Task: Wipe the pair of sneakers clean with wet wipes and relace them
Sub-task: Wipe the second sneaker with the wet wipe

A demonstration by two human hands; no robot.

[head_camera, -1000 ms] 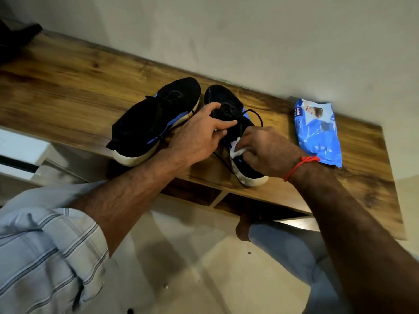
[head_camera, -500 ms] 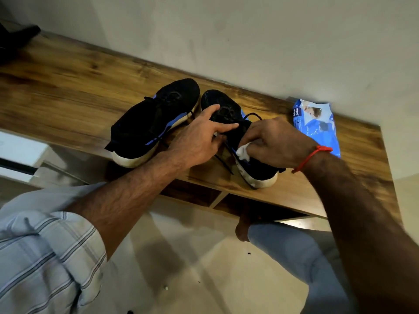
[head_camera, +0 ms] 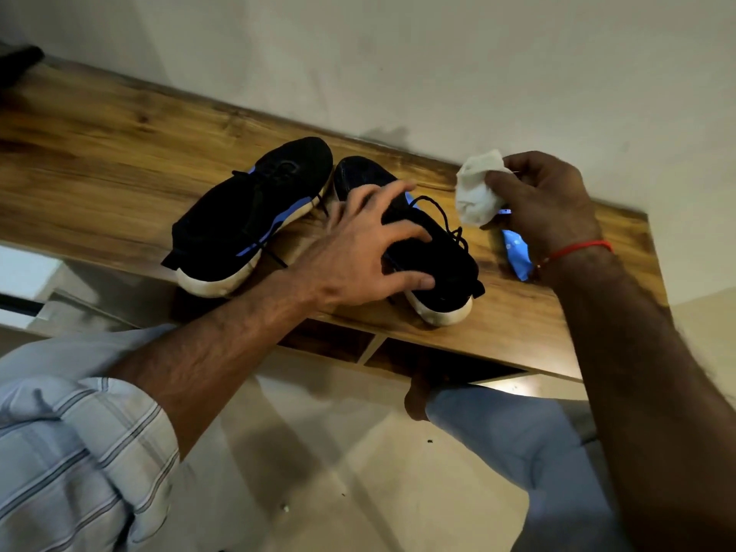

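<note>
Lifting clear of sneaker: right hand, wipe.

This looks like a home: a low wooden shoe bench with cubbies stands by a plain wall on a tiled floor.

A long brown wood-grain shelf runs ten to four o'clock — against a plain off-white wall — above pale glossy floor tiles.

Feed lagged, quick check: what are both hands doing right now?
Left hand: open, fingers spread over the right sneaker.
Right hand: holding a crumpled wipe.
</note>
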